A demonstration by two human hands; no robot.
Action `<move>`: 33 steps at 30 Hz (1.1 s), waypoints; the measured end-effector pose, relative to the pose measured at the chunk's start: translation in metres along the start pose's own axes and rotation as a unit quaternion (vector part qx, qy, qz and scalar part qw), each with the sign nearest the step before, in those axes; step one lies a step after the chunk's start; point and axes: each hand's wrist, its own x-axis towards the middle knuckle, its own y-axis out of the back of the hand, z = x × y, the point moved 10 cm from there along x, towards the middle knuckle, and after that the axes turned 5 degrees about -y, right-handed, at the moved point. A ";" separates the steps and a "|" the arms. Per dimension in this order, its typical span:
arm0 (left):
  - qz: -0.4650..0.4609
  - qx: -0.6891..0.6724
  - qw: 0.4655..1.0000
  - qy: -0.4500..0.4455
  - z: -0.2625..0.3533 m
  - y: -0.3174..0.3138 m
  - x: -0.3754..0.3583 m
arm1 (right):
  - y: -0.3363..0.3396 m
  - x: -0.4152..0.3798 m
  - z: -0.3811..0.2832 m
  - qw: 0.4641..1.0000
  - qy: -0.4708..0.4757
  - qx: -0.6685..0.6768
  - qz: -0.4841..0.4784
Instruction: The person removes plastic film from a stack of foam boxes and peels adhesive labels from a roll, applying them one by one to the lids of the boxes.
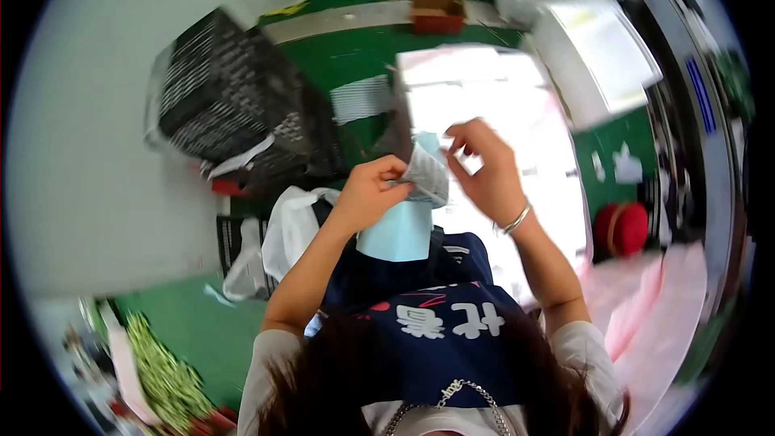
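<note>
My left hand (371, 192) pinches a piece of grey-and-white printed paper (428, 180) between thumb and fingers, in front of my lap. A light blue piece (427, 144) shows at the top of that paper. Just to the right is my right hand (488, 169), fingers curled, thumb and fingertips apart close to the blue piece's edge. Below the printed paper, a light blue sheet (397, 232) lies over my dark apron (452, 347); its upper part is hidden behind the paper and my left hand.
A white, brightly lit table (484, 97) stands ahead to the right. Stacked black crates (218, 89) are at the left. A white box (597, 56), a red round stool (622, 228), pink sheeting (646, 299) and a brown box (437, 12) surround the green floor.
</note>
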 end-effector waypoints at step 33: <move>-0.706 0.250 0.654 0.107 -0.233 -0.258 0.236 | -0.023 -0.179 0.340 0.609 -0.490 0.226 0.581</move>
